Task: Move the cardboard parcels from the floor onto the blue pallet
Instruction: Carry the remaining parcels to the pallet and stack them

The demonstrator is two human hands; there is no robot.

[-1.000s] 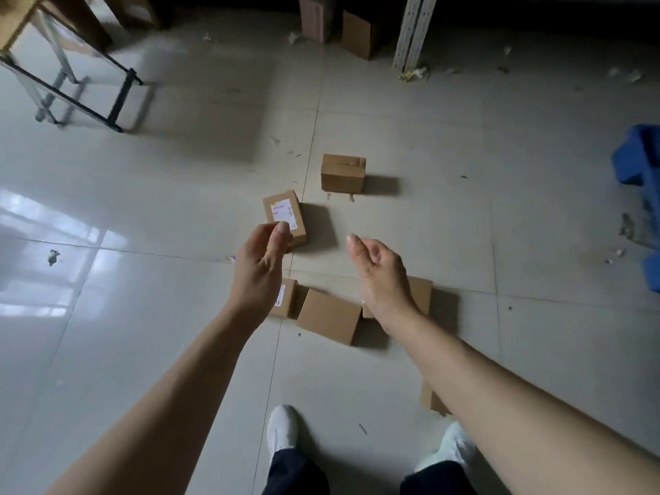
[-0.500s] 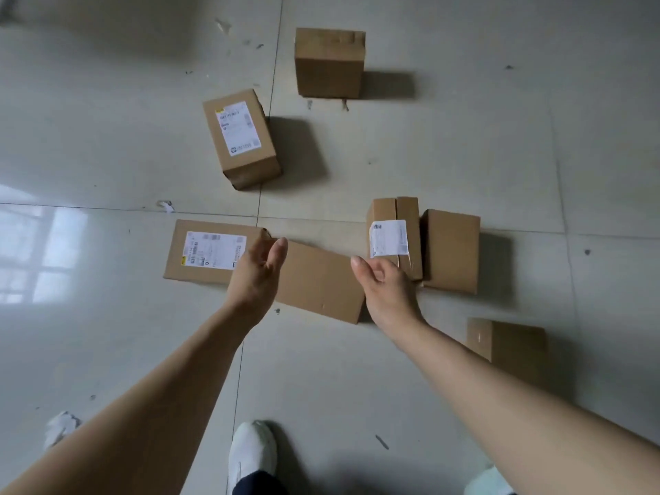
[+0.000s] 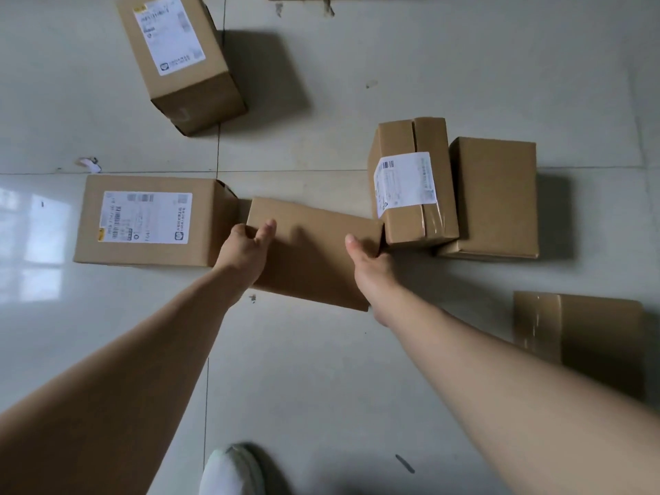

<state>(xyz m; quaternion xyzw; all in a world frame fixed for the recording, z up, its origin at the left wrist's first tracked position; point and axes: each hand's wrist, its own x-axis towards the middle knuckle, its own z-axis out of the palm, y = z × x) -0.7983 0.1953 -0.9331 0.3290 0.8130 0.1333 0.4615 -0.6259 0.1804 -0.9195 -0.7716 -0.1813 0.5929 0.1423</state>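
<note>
Several brown cardboard parcels lie on the pale tiled floor. A plain parcel (image 3: 314,255) lies slightly askew in the middle. My left hand (image 3: 246,246) holds its left end, thumb on top and fingers curled over the edge. My right hand (image 3: 368,260) holds its right end, thumb on the top face and fingers down the side. The parcel still rests on the floor. The blue pallet is out of view.
A labelled parcel (image 3: 150,219) touches the held one on the left. A taped labelled parcel (image 3: 410,180) and a plain one (image 3: 496,194) sit close on the right. Another labelled parcel (image 3: 185,55) lies far left, one more (image 3: 600,337) near right. My white shoe (image 3: 232,473) is below.
The view has dropped much closer to the floor. Both hands moved down from above the parcels and closed on the two ends of the plain middle parcel.
</note>
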